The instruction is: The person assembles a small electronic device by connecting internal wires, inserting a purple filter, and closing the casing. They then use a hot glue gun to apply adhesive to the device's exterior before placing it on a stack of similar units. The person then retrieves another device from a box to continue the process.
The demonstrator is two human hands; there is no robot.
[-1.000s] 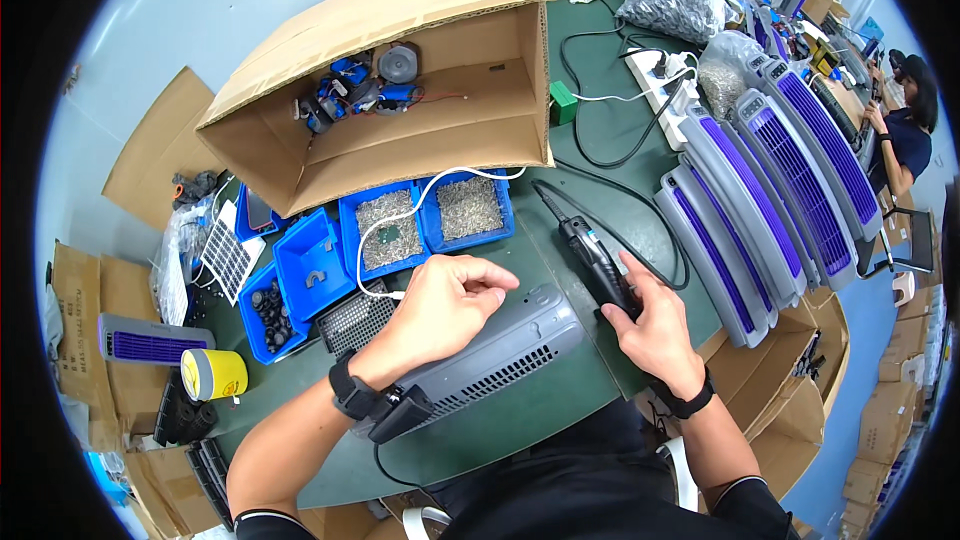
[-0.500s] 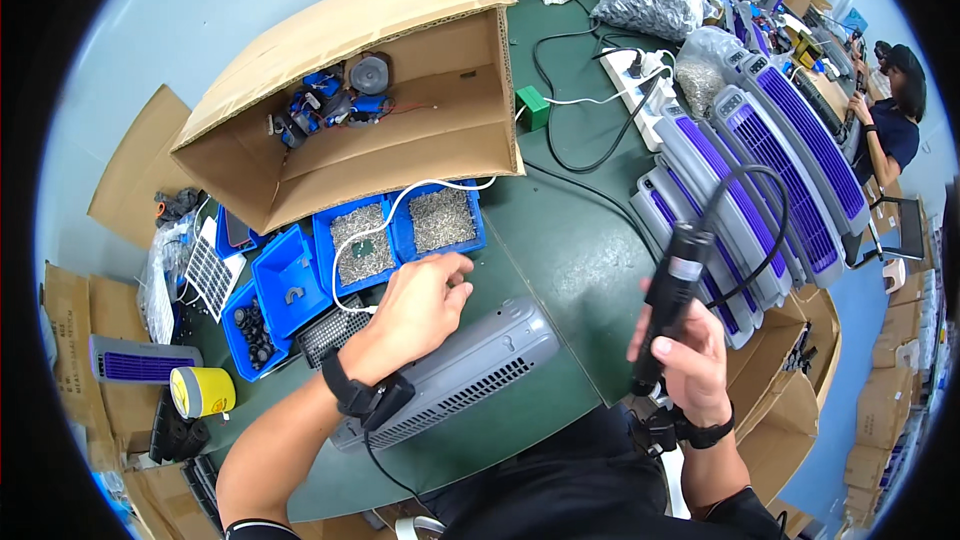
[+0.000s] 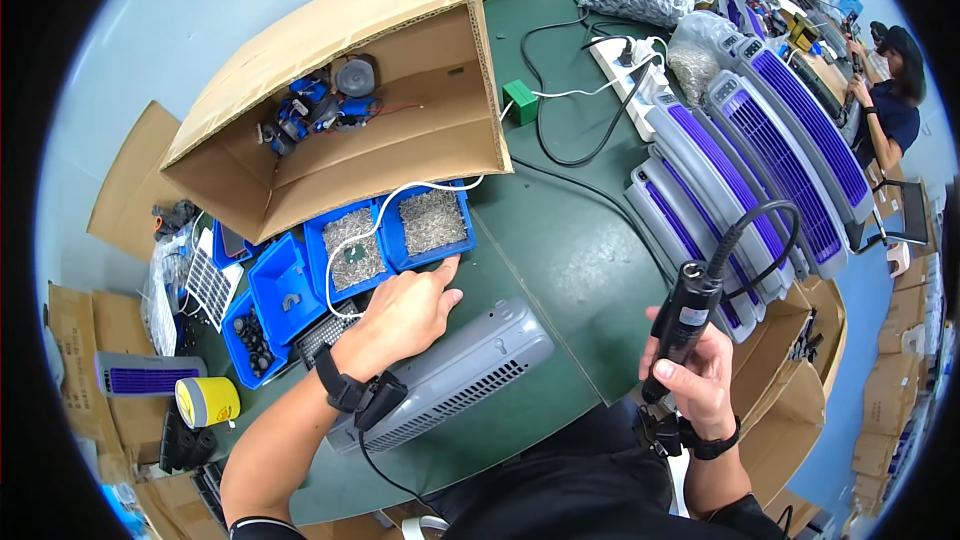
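My right hand [image 3: 692, 372], on the right above the table's front edge, is wrapped round a black electric screwdriver [image 3: 686, 325] with a thick cable at its upper end. My left hand [image 3: 405, 312] reaches over the table, index finger stretched out and thumb apart. That fingertip is at the front edge of a blue bin [image 3: 470, 245] filled with small silvery screws [image 3: 432, 220]; whether it touches the rim I cannot tell. The other fingers are mostly hidden. Under and beside my left wrist lies a long grey housing [image 3: 465, 370] with a slotted vent.
A tipped cardboard box [image 3: 400, 155] holds blue-wrapped motors [image 3: 320, 105]. More blue bins [image 3: 285, 285] stand at the left, beside a yellow-grey tape roll [image 3: 208, 402]. Grey-purple slotted units [image 3: 775, 135] line the right, near a white power strip [image 3: 622, 80]. Another person [image 3: 888, 115] works at far right.
My left hand has shifted slightly, its index finger straightening toward the screw bin. The screwdriver in my right hand has moved a little right and lower. The whole view has shifted slightly.
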